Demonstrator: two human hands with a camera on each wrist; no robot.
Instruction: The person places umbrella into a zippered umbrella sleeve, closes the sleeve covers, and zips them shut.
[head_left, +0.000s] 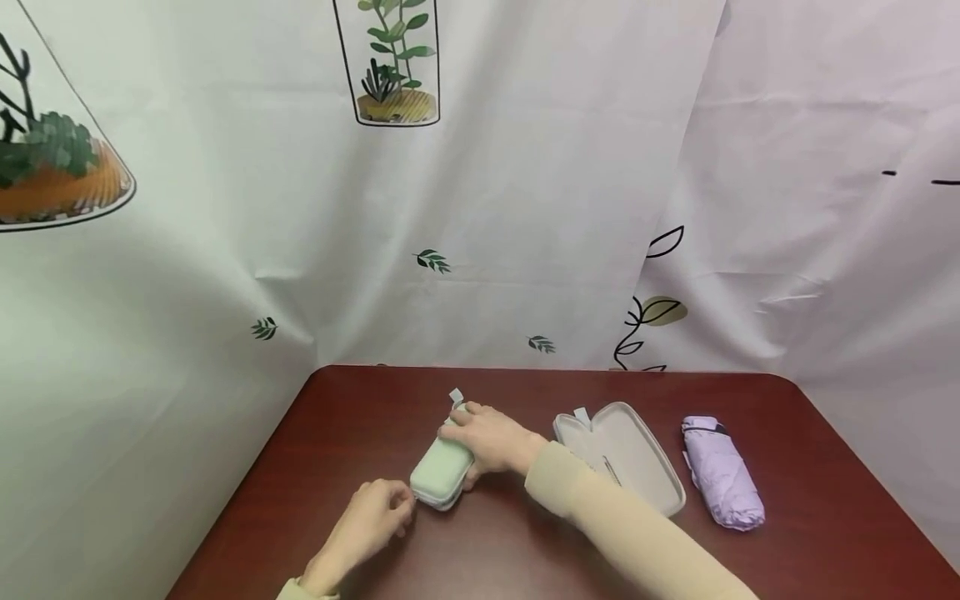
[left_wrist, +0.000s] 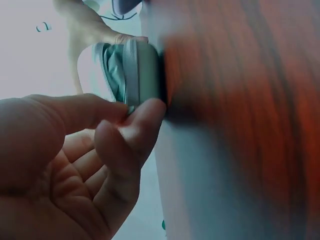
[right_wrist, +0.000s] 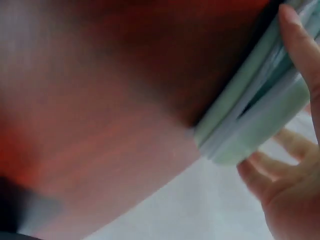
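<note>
At the near left corner of the pale green zippered case, the left hand was placed with its thumb and forefinger brought together, apparently pinching a small zipper pull; the pull was mostly hidden by the fingertips. The other left fingers were bent in toward the palm.

The zippered case rested on the dark red counter, its length slanting away to the right, with a pale loop tab at its far end. At its near end, folded green fabric showed between the zipper tapes. The case was judged light, with smooth, semi-stiff shells and a soft, easily snagged fabric gusset; the firm long sides offered the best hold.

The right hand grasped the far half of the case from its right, fingers over the top and thumb low on the right side, the forearm reaching in diagonally.

To the right of the zippered case lay an open light-grey clamshell case; farther right of it, a folded lilac umbrella.
</note>
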